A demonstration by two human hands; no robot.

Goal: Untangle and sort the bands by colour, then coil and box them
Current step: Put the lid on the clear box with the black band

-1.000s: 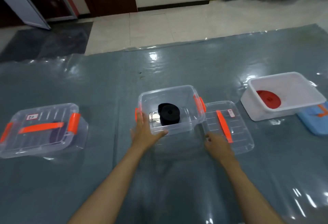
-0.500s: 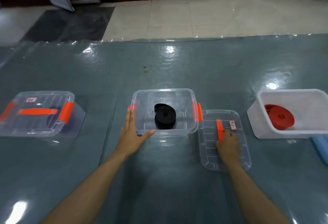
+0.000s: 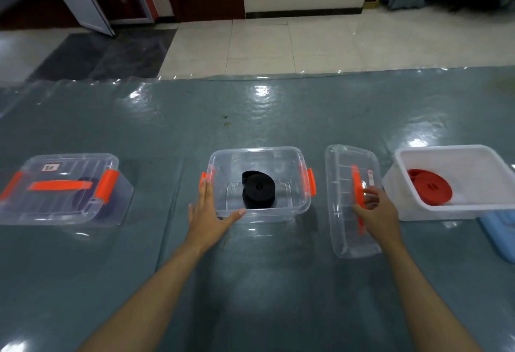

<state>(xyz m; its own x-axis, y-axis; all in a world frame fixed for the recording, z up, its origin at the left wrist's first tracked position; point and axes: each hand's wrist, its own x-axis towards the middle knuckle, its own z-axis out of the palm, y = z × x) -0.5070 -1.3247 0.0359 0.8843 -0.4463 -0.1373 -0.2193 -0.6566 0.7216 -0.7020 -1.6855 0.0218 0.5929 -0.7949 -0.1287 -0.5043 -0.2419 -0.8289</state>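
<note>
A coiled black band (image 3: pixel 257 189) lies in the open clear box (image 3: pixel 295 154) at the middle of the table. My left hand (image 3: pixel 210 212) presses flat against that box's near left corner, fingers straight. Right of the box, its clear lid (image 3: pixel 344 226) with an orange handle stands tilted, its right edge raised. My right hand (image 3: pixel 376 211) grips the lid's orange handle. A coiled red band (image 3: pixel 430 188) sits in the white tub (image 3: pixel 457 154) at the right. A dark purple band (image 3: pixel 104 206) shows dimly inside the lidded clear box (image 3: pixel 60 188) at the left.
A blue lid (image 3: pixel 501 236) lies at the right edge, partly under the white tub. The table has a shiny grey-green plastic cover (image 3: pixel 250 117). Beyond its far edge is tiled floor.
My right hand has closed round the lid's orange handle and tipped the lid up off the table. My left hand stays on the open box.
</note>
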